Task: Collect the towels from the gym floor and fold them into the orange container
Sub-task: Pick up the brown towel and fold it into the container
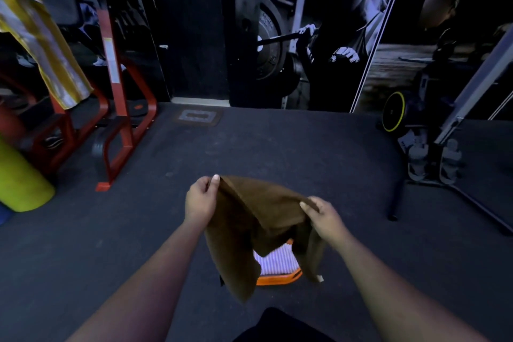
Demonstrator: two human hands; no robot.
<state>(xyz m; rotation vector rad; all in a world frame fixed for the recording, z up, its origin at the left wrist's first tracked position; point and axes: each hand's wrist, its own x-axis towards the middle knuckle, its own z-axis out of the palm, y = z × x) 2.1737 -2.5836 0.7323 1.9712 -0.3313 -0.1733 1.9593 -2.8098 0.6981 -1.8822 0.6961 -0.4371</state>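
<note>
I count two hands, one brown towel (258,219), one orange container (279,278) and one striped cloth (274,259) inside it. I also see one yellow and white striped cloth (41,36) hanging at the far left, one red steel frame (116,69), one lime-green roll (19,178) and one wheel with a yellow rim (394,115).

The brown towel is soft, thick cloth, and it sags in loose folds. Its top edge is stretched almost straight between my hands, and two uneven flaps hang down. A small pale label (320,278) shows at the lower right corner. The container has a bright orange rim with a rounded corner, and it stands on the dark, rough gym floor (111,230). The hanging towel hides most of the container. The cloth inside has thin white and violet stripes and it lies flat.

My left hand (200,200) pinches the left top corner of the towel between the thumb and the curled fingers. My right hand (323,216) grips the right top corner in the same way, fingers closed over the edge. The hands are apart, and the towel hangs in the air directly above the container.
</note>
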